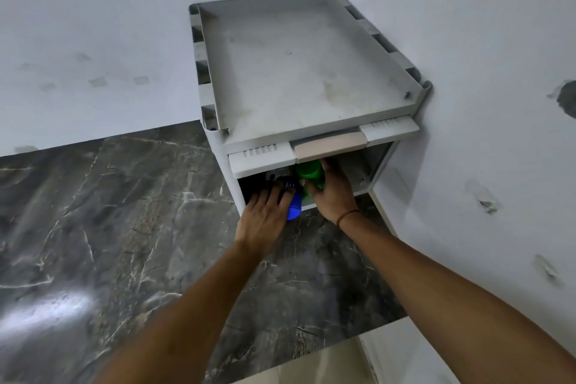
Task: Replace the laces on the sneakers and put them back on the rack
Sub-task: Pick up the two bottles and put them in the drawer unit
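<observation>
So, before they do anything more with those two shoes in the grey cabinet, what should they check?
1. Flap door lifted clear of the opening: ok.
2. Right hand gripping the green sneaker: ok.
3. Left hand gripping the blue sneaker: cannot tell; its fingers lie over the shoe.
4. Blue sneaker fully inside the rack: not ok; its heel pokes out past the shelf edge.
5. Relacing finished: cannot tell; the hands cover the shoe tops.

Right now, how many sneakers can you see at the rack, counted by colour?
Blue sneaker: 1, held by the left hand
Green sneaker: 1, held by the right hand
Total: 2
</observation>
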